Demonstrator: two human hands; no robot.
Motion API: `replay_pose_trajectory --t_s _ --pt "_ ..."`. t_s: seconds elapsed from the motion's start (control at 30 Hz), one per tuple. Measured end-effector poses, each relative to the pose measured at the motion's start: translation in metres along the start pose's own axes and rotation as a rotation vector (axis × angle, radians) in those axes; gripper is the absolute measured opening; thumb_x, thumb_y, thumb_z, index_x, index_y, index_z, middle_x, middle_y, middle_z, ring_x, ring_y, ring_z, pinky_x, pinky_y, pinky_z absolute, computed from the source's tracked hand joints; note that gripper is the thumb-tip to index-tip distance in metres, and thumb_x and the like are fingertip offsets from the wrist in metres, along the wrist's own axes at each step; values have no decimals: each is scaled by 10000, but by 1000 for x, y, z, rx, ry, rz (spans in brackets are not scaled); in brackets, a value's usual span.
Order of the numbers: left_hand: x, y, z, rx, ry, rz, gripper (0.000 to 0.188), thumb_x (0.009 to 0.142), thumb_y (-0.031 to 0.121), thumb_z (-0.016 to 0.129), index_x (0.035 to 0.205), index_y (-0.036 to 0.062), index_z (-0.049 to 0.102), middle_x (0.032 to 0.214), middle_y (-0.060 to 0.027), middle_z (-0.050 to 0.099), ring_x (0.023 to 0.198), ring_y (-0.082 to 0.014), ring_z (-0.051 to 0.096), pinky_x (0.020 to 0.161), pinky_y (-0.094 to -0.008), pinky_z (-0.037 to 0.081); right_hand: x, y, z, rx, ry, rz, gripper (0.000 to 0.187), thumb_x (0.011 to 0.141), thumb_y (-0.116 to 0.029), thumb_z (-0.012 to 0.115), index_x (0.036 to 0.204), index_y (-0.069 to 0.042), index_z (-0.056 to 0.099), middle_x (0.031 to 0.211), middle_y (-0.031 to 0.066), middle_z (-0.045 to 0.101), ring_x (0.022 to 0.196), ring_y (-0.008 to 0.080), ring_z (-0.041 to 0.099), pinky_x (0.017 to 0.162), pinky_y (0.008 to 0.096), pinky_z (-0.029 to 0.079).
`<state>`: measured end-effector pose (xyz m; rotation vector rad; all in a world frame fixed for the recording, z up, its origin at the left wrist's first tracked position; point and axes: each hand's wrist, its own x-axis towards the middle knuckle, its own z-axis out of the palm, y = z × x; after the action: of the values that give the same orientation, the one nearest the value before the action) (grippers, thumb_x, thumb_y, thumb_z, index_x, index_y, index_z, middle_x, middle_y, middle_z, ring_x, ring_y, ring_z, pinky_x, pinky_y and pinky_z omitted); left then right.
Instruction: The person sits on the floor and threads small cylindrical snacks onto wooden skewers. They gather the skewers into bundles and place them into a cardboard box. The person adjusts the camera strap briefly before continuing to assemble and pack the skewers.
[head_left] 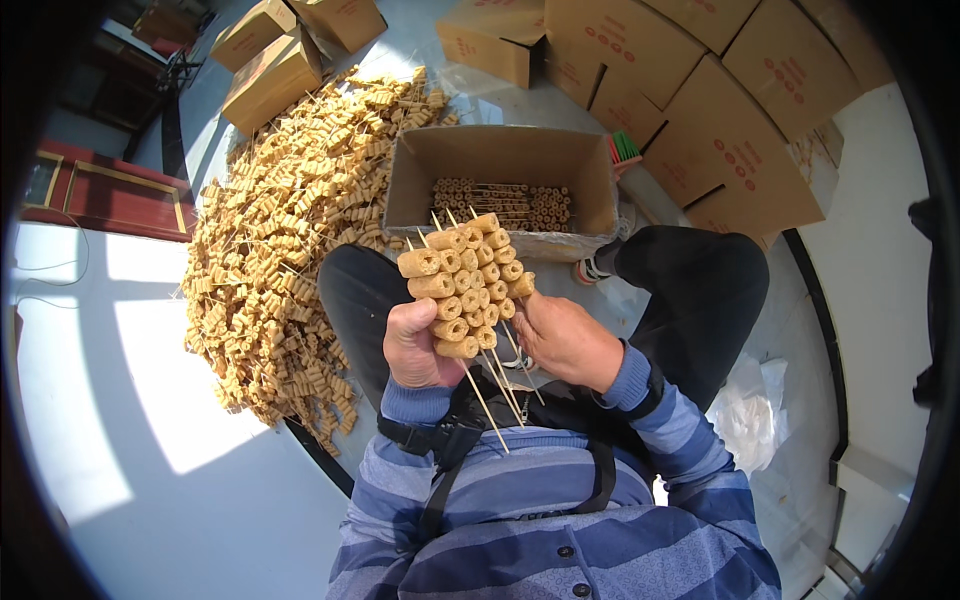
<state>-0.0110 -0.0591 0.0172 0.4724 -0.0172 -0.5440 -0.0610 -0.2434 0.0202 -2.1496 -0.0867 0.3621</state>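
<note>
Between my hands is a bundle of skewers, each a thin wooden stick threaded with short, hollow, golden-brown tubes. Pointed stick tips stick out at the far end, and longer bare ends hang toward my lap. My left hand grips the bundle's left side, thumb up along the tubes. On the right side, my right hand is closed against it, its fingertips partly hidden behind the tubes. Just beyond the bundle stands an open cardboard box, with similar skewers packed in rows inside.
A large heap of skewers covers the floor to my left. Cardboard boxes stand behind it, and more stacked boxes are at the far right. A green-bristled brush is beside the open box. Clear plastic lies by my right knee.
</note>
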Motion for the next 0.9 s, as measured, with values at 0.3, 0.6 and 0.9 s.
replay_pose_trajectory --t_s 0.3,0.6,0.9 --pt "29 -17 11 213 11 -128 959 747 398 682 1541 15 304 1474 -225 467 1313 -481 503 1084 -555 468 -7 8 3 -6 -45 64 262 1035 -213 443 999 43 481 788 283 618 752 482 608 688 554 478" --pt "105 13 35 392 -31 -154 922 766 387 644 1521 -23 309 1413 -244 506 1200 -388 602 994 -486 547 -27 38 -97 154 -381 -12 532 1017 -410 570 1308 31 504 993 182 687 881 323 681 766 408 542" --pt "238 5 2 1829 -437 -263 1057 725 322 742 1543 -50 184 1361 -263 403 1297 -386 430 1143 -427 345 -25 106 -176 570 -249 179 453 1004 -251 651 1359 -2 521 1016 88 692 875 160 670 790 290 530"
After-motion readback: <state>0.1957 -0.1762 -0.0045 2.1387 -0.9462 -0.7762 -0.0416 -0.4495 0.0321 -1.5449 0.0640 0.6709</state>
